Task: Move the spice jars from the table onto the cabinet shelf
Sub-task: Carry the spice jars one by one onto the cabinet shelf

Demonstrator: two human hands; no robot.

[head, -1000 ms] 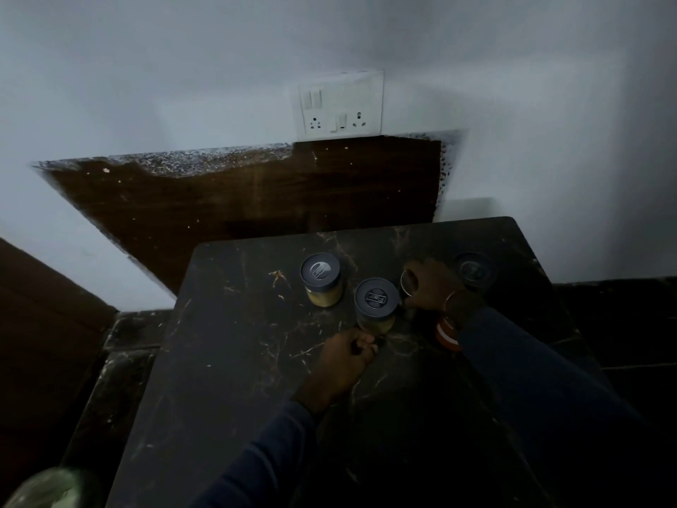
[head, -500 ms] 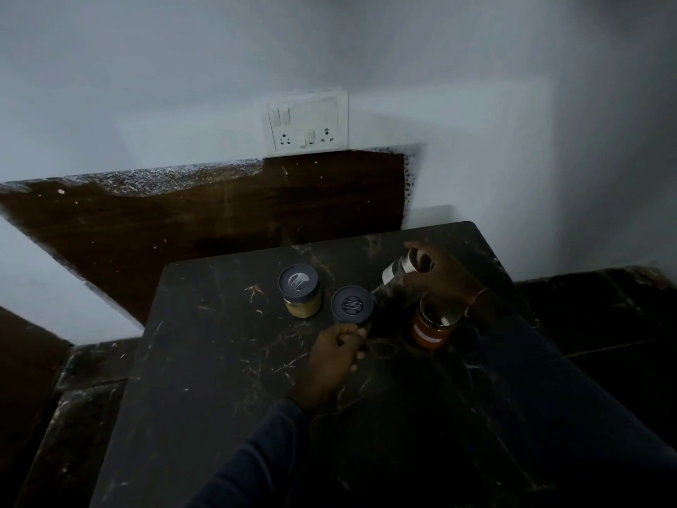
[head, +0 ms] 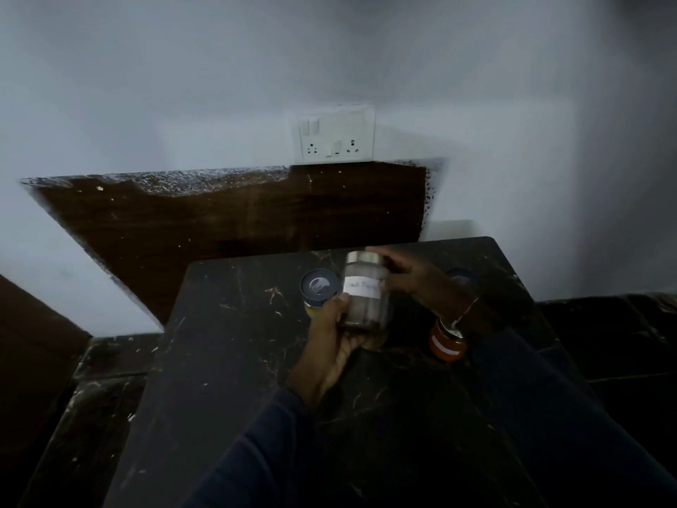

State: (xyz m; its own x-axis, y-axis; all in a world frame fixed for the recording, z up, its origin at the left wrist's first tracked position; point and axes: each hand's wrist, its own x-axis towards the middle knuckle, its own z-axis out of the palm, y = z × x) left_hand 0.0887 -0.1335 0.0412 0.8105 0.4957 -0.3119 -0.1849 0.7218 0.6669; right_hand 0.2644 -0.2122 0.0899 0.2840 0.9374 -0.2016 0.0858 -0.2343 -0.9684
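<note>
A clear glass spice jar (head: pixel 364 298) with a silver lid and a white label is held above the dark marble table (head: pixel 227 361). My left hand (head: pixel 329 350) grips it from the lower left, thumb on its side. My right hand (head: pixel 417 284) holds its upper right side near the lid. On the table stand a yellow-filled jar with a dark lid (head: pixel 318 289) behind my left hand, and an orange-red jar (head: pixel 446 344) under my right wrist. A dark-lidded jar (head: pixel 462 277) is mostly hidden behind my right hand. No cabinet shelf is in view.
The table stands against a white wall with a dark wooden panel (head: pixel 238 221) and a switch-and-socket plate (head: pixel 337 135). Dark marble floor (head: pixel 604 335) lies to both sides of the table. A dark wooden surface (head: pixel 33 353) shows at the far left.
My right hand lifted the labelled jar off the table and brought it left. My left hand rose from the tabletop and took hold of the same jar. The camera tilted up.
</note>
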